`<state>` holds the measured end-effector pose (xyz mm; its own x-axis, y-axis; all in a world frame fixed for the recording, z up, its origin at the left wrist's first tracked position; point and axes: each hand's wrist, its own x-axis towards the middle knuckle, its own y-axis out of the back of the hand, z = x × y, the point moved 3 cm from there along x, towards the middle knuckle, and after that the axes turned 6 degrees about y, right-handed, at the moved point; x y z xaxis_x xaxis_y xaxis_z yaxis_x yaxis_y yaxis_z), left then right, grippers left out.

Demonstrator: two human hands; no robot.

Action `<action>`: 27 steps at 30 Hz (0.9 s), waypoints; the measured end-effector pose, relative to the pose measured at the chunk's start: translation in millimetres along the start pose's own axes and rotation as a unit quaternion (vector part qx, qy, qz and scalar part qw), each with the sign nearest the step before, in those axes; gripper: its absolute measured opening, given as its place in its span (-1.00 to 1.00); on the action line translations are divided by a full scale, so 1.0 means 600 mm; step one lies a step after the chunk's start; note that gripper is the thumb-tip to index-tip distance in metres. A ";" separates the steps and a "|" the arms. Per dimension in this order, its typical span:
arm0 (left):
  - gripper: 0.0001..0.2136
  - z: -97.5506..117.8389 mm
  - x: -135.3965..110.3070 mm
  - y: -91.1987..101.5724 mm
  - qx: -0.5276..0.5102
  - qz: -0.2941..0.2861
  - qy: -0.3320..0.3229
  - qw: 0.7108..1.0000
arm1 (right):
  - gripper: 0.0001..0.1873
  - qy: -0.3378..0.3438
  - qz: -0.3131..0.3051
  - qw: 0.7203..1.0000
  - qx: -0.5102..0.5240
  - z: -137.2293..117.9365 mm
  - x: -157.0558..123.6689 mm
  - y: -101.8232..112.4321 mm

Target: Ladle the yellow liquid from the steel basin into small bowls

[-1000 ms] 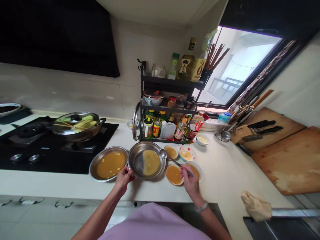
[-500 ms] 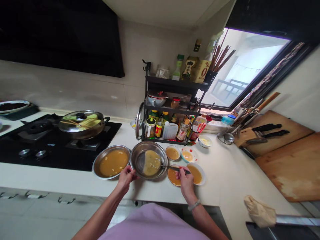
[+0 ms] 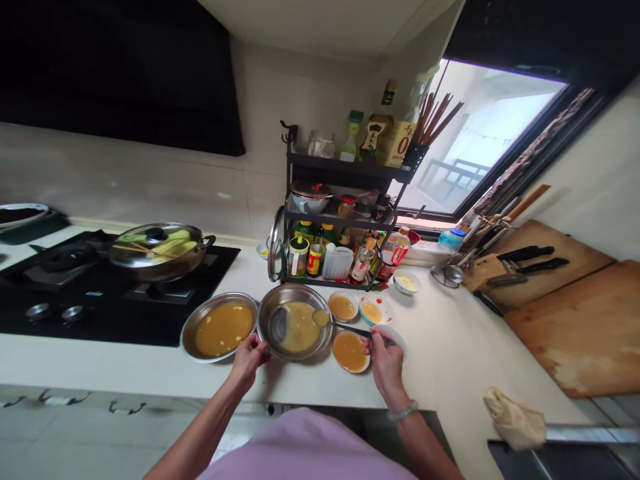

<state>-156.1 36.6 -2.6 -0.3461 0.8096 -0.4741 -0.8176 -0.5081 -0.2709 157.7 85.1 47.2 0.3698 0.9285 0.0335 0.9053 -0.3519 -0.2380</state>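
My left hand point(image 3: 251, 360) pinches the near left rim of a tilted-looking metal bowl point(image 3: 273, 307) that holds pale yellow-brown liquid. With my right hand point(image 3: 386, 363) I grip the dark handle of a ladle point(image 3: 321, 319). Its scoop carries liquid and hangs at the metal bowl's right rim. Close to my right hand is a small bowl point(image 3: 351, 352) of orange-brown liquid. A white bowl point(image 3: 401, 340) lies partly hidden behind that hand. Two more small bowls, one plain point(image 3: 343, 307) and one patterned point(image 3: 385, 308), stand farther back with liquid in them.
A second metal bowl point(image 3: 186, 337) of brown liquid touches the left side. A lidded pan point(image 3: 165, 267) sits on the black stove point(image 3: 110, 320). Behind stands a rack point(image 3: 345, 163) of bottles and jars. Knives in a block point(image 3: 493, 270) and cutting boards point(image 3: 590, 327) are at right.
The ladle's scoop has risen out of the liquid and moved right to the metal bowl's rim, now filled. My right hand shifted right; my left hand stays at the rim.
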 end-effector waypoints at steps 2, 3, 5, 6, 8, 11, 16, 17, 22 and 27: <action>-0.62 0.000 0.000 0.000 0.000 -0.003 0.002 1.000 | -0.65 -0.004 0.001 1.000 0.003 -0.008 0.006 0.005; -0.62 0.000 0.000 0.000 0.000 -0.003 0.003 1.000 | -0.65 -0.004 0.002 1.000 0.001 -0.012 0.009 0.008; -0.63 0.000 0.000 0.000 0.001 -0.002 0.002 1.000 | -0.66 0.003 0.011 1.000 -0.001 -0.020 0.017 0.017; -0.63 -0.001 0.001 0.000 0.002 -0.002 0.002 1.000 | -0.66 0.009 0.021 1.000 0.003 -0.024 0.022 0.022; -0.63 -0.002 0.002 0.000 0.000 -0.001 0.002 1.000 | -0.65 0.023 0.046 0.999 0.013 -0.031 0.032 0.035; -0.62 -0.004 0.003 0.000 -0.003 0.000 0.003 1.000 | -0.64 0.041 0.078 0.996 0.022 -0.040 0.050 0.056; -0.62 -0.002 0.003 -0.001 0.001 0.000 0.004 1.000 | -0.63 0.085 0.142 0.986 0.014 -0.055 0.079 0.098; -0.62 -0.002 0.002 -0.002 0.002 -0.001 0.003 1.000 | -0.63 0.098 0.155 0.983 0.007 -0.057 0.084 0.107; -0.62 -0.002 0.002 0.000 -0.002 -0.001 -0.001 1.000 | -0.60 0.164 0.164 0.968 -0.098 -0.054 0.098 0.144; -0.63 -0.006 0.006 0.002 0.001 0.000 0.002 1.000 | -0.64 0.247 0.069 0.933 -0.251 -0.040 0.090 0.157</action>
<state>-156.8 37.6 -7.5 -0.3444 0.8088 -0.4767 -0.8188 -0.5071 -0.2689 268.3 99.4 49.8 0.4290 0.7460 0.5094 0.7801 -0.5903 0.2075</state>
